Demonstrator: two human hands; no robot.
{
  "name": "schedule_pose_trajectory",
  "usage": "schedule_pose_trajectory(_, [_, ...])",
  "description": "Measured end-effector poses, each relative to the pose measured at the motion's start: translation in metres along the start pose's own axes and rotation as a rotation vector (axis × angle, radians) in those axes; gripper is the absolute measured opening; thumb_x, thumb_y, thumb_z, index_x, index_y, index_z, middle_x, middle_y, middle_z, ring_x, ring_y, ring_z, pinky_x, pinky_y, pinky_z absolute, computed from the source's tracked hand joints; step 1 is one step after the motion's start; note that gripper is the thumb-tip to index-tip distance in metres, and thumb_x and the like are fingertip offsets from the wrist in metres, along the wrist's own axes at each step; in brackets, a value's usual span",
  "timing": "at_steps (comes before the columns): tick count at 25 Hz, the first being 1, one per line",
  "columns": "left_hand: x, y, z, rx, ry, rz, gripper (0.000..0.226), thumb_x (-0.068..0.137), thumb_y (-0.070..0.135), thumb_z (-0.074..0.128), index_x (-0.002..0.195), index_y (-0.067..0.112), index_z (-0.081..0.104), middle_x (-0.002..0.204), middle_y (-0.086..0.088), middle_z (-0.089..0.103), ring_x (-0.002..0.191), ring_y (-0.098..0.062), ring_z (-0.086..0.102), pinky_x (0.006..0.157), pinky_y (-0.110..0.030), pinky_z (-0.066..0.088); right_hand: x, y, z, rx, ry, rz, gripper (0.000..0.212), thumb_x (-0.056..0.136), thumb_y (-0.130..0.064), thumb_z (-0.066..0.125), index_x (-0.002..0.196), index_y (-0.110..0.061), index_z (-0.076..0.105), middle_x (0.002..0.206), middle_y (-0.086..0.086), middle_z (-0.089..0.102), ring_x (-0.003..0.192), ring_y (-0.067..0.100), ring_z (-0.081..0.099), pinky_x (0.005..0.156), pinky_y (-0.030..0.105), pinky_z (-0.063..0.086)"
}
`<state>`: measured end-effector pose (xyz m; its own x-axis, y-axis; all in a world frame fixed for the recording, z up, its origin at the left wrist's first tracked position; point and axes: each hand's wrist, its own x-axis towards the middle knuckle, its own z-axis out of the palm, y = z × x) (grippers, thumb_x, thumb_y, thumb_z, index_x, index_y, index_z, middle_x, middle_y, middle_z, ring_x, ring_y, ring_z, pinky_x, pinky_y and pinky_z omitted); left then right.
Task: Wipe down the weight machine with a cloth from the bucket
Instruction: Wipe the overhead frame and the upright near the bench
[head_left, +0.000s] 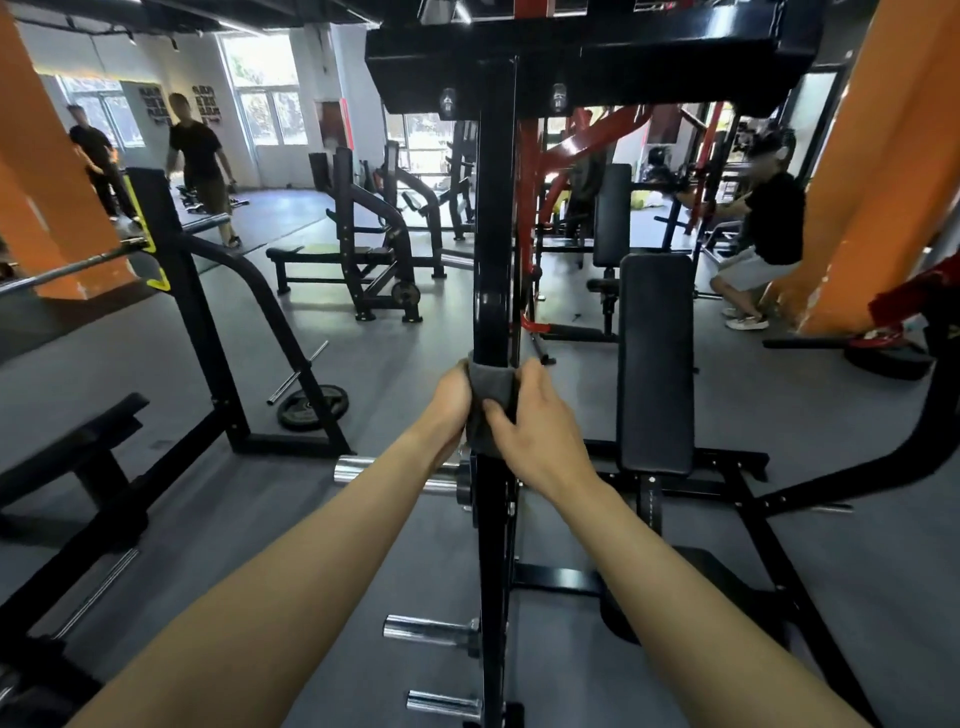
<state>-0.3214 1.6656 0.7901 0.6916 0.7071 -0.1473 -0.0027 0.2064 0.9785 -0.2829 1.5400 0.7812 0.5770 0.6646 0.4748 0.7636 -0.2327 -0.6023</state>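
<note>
Grey cloth (489, 387), soft and pliable, wraps the weight machine's black upright post (493, 291), both hands (451, 400) (535, 426) gripping it.

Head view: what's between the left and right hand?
A grey cloth wrapped round the black upright post; left hand and right hand both grip it. Seen in head view.

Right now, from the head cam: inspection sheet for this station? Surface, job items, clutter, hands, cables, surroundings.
Surface: grey floor.
Job's things: grey cloth wrapped round the machine's black upright post; bucket not in view.
Clutter: weight plate and loose chrome bar on the floor, left.
Hands: left hand and right hand both grip the cloth against the post.
Cables: nothing seen.
Surroundings: padded bench right of the post; chrome pegs lower down; person at a machine, far right.
</note>
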Motion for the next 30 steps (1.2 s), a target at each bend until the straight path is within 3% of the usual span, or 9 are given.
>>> schedule_pose_trajectory(5, [0.001,0.032,0.007,-0.097,-0.034,0.064,0.047,0.101,0.037,0.039,0.109,0.004,0.072,0.088,-0.012,0.074,0.08,-0.023,0.071,0.072,-0.033,0.058,0.021,-0.025,-0.01,0.235,0.146,0.155,0.037,0.088,-0.033,0.065,0.119,-0.026,0.045,0.118,-0.006,0.057,0.101,0.016,0.059,0.085,0.039,0.053])
schedule_pose_trajectory(11, [0.028,-0.022,-0.005,-0.07,-0.028,-0.038,0.055,0.085,0.054,0.044,0.109,0.013,0.073,0.106,-0.013,0.074,0.104,-0.033,0.068,0.09,-0.043,0.054,-0.014,-0.015,0.028,0.237,0.111,0.332,0.035,0.089,-0.03,0.064,0.115,-0.021,0.043,0.115,-0.003,0.057,0.098,0.016,0.061,0.083,0.045,0.056])
schedule_pose_trajectory(13, [0.02,-0.041,-0.011,0.001,-0.024,-0.064,0.052,0.094,0.051,0.038,0.105,0.014,0.072,0.105,-0.01,0.074,0.105,-0.03,0.068,0.096,-0.042,0.054,-0.021,-0.009,0.037,0.162,0.063,0.385,0.026,0.092,-0.028,0.063,0.106,-0.019,0.043,0.111,0.002,0.058,0.093,0.02,0.061,0.08,0.047,0.056])
schedule_pose_trajectory(16, [0.025,-0.043,-0.018,0.09,-0.062,-0.107,0.035,0.103,0.027,0.039,0.102,0.009,0.069,0.098,-0.011,0.073,0.095,-0.03,0.069,0.086,-0.039,0.056,-0.021,-0.012,0.038,0.141,0.046,0.411,0.021,0.092,-0.027,0.062,0.097,-0.022,0.043,0.105,0.004,0.061,0.089,0.021,0.063,0.078,0.05,0.056])
schedule_pose_trajectory(19, [0.03,-0.011,-0.018,0.133,-0.121,0.048,0.037,0.098,0.014,0.04,0.125,0.014,0.066,0.113,-0.011,0.074,0.107,-0.028,0.07,0.094,-0.042,0.058,-0.006,-0.023,0.029,0.23,0.156,0.404,0.021,0.091,-0.022,0.063,0.101,-0.021,0.045,0.1,0.002,0.065,0.087,0.02,0.066,0.076,0.048,0.058])
schedule_pose_trajectory(22, [0.003,-0.007,-0.018,0.097,-0.146,0.166,0.034,0.108,0.01,0.032,0.131,0.016,0.056,0.108,0.0,0.07,0.098,-0.009,0.068,0.081,-0.015,0.055,-0.001,-0.028,0.03,0.322,0.249,0.427,0.019,0.091,-0.014,0.059,0.104,-0.019,0.045,0.099,0.003,0.066,0.087,0.023,0.066,0.077,0.049,0.057])
schedule_pose_trajectory(23, [-0.005,-0.018,-0.02,0.116,-0.154,0.205,0.031,0.109,0.012,0.032,0.129,0.02,0.054,0.106,0.004,0.069,0.097,-0.004,0.067,0.082,-0.014,0.053,-0.004,-0.025,0.036,0.329,0.251,0.445,0.019,0.091,-0.013,0.057,0.104,-0.019,0.045,0.099,0.004,0.066,0.089,0.023,0.066,0.077,0.048,0.056])
schedule_pose_trajectory(27, [-0.027,-0.08,-0.052,0.52,-0.174,0.351,0.033,0.101,0.006,0.04,0.131,0.014,0.051,0.115,0.0,0.062,0.106,-0.018,0.062,0.082,-0.024,0.045,-0.037,-0.009,0.064,0.294,0.199,0.525,0.017,0.094,-0.003,0.05,0.105,-0.015,0.045,0.098,0.002,0.064,0.091,0.021,0.062,0.076,0.034,0.048])
schedule_pose_trajectory(30, [-0.044,-0.108,-0.07,0.703,-0.202,0.578,0.029,0.096,0.0,0.047,0.124,0.006,0.054,0.127,-0.008,0.057,0.118,-0.02,0.055,0.1,-0.035,0.048,-0.057,-0.004,0.078,0.322,0.241,0.523,0.019,0.097,-0.001,0.048,0.106,-0.018,0.049,0.097,-0.004,0.064,0.089,0.009,0.063,0.079,0.031,0.051])
